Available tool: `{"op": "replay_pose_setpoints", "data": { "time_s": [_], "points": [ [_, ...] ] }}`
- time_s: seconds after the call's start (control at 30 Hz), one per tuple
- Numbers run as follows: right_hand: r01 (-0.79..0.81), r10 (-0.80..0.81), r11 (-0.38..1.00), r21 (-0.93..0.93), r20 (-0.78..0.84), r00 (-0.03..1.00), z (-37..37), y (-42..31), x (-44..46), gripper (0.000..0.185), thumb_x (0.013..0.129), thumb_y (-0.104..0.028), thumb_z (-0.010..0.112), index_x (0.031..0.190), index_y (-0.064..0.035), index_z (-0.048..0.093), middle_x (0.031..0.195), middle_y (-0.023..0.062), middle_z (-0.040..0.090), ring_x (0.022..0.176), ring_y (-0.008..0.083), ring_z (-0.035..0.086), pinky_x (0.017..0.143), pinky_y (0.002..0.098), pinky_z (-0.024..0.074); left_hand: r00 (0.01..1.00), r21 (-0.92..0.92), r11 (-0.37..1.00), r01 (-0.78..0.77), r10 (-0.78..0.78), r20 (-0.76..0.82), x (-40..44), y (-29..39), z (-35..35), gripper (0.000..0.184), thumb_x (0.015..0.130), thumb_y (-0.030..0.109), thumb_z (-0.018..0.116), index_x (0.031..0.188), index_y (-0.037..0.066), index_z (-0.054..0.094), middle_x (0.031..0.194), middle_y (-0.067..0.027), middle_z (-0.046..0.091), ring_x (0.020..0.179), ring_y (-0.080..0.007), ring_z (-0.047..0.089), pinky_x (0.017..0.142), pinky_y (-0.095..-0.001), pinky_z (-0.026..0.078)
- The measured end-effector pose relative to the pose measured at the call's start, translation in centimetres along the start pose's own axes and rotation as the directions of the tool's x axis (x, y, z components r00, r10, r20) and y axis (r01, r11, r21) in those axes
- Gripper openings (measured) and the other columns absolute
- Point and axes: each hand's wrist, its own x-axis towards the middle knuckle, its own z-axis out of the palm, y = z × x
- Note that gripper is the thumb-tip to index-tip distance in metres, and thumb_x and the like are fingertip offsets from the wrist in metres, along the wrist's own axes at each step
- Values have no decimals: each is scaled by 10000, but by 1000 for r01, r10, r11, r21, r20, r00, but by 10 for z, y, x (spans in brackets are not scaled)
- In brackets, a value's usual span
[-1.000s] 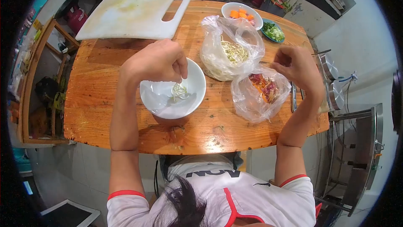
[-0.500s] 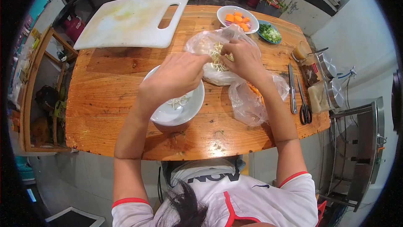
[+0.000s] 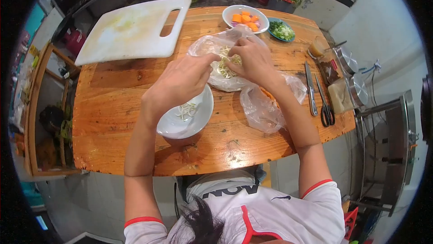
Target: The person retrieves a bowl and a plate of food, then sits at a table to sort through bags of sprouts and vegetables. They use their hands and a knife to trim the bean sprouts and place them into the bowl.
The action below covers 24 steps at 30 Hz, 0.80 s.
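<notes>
Bean sprouts (image 3: 224, 70) lie tangled in the open plastic bag (image 3: 205, 45), toward the worktop's (image 3: 112, 122) far edge, between both grips. The right hand (image 3: 258, 61), fingers curled, is nearer; the left hand (image 3: 180, 81) reaches just beside. Whether either pinches strands, I cannot tell.

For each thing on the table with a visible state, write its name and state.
Clear plastic bag of pale bean sprouts: open.
Nearer white bowl: holding some sprouts.
White rectangular cutting board: stained.
Orange carrots in farther white bowl: cut.
Green vegetables on blue plate: chopped.
Black-handled scissors: closed.
Metal knife: uncovered.
</notes>
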Motion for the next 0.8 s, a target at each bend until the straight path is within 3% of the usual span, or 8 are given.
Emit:
{"op": "replay_pose_setpoints", "data": {
  "time_s": [0.1, 0.2, 0.33, 0.43, 0.53, 0.57, 0.67, 0.8],
  "points": [
    [5, -5, 999, -44, 9, 1000, 15, 2, 1, 147, 719, -175, 695, 831, -81, 681, 880, 109, 620, 886, 308, 595, 773, 406, 473, 984, -63, 988, 143, -135, 114, 3, 9, -8, 261, 919, 136, 508, 1160, 54, 563, 889, -175, 654, 705, -279, 642, 649, -400, 490],
    [-70, 70, 998, 5, -24, 997, 6, 1, 1, 125, 727, -164, 687, 812, -74, 671, 859, 109, 629, 847, 315, 612, 733, 412, 490, 950, -101, 954, 283, -264, 168, 12, 25, -17, 255, 886, 138, 531, 1118, 56, 599, 941, -192, 645, 784, -342, 626, 715, -424, 478],
    [-105, 116, 990, 97, -115, 987, -22, -6, -1, 105, 748, -158, 670, 782, -60, 653, 787, 98, 648, 754, 310, 638, 654, 409, 502, 971, -151, 967, 204, -220, -97, 19, 32, -15, 287, 816, 107, 650, 1098, 57, 636, 944, -125, 654, 649, -200, 584, 615, -320, 461],
    [6, 29, 971, 240, -142, 989, -55, -16, -9, 124, 777, -175, 667, 812, -56, 665, 737, 91, 663, 689, 263, 646, 626, 381, 499, 958, -111, 986, 128, -152, -242, 22, 40, -9, 358, 781, 70, 708, 1135, 59, 655, 930, -35, 672, 636, -92, 483, 571, -235, 413],
    [94, -30, 924, 372, -175, 984, -74, -21, -14, 145, 784, -180, 691, 848, -51, 678, 737, 85, 664, 663, 223, 640, 610, 338, 499, 978, -182, 982, 58, -93, -187, 19, 44, -6, 350, 790, 71, 711, 1134, 45, 658, 896, -23, 671, 671, -69, 489, 579, -223, 410],
    [110, -36, 908, 404, -186, 982, -77, -22, -17, 153, 787, -182, 700, 862, -50, 682, 738, 81, 665, 656, 209, 637, 604, 322, 499, 968, -288, 941, 179, -221, -122, 19, 49, -7, 343, 808, 75, 706, 1142, 18, 651, 868, -25, 668, 707, -52, 520, 600, -203, 416],
    [89, -26, 892, 442, -146, 989, -86, -25, -27, 160, 803, -169, 708, 892, -38, 685, 730, 65, 662, 653, 157, 627, 595, 276, 494, 955, -601, 773, 203, -291, -52, 18, 46, 0, 332, 779, 81, 717, 1106, 41, 676, 765, -7, 670, 639, -49, 508, 545, -215, 392],
    [-136, 301, 897, 420, -357, 885, -110, -1, -65, 188, 848, -191, 671, 924, -19, 668, 758, 78, 663, 683, 130, 620, 616, 278, 489, 946, -656, 701, 280, -317, 64, 18, 41, -2, 323, 797, 72, 696, 1114, 18, 664, 791, -21, 674, 692, -30, 553, 585, -205, 425]
  ]
}}
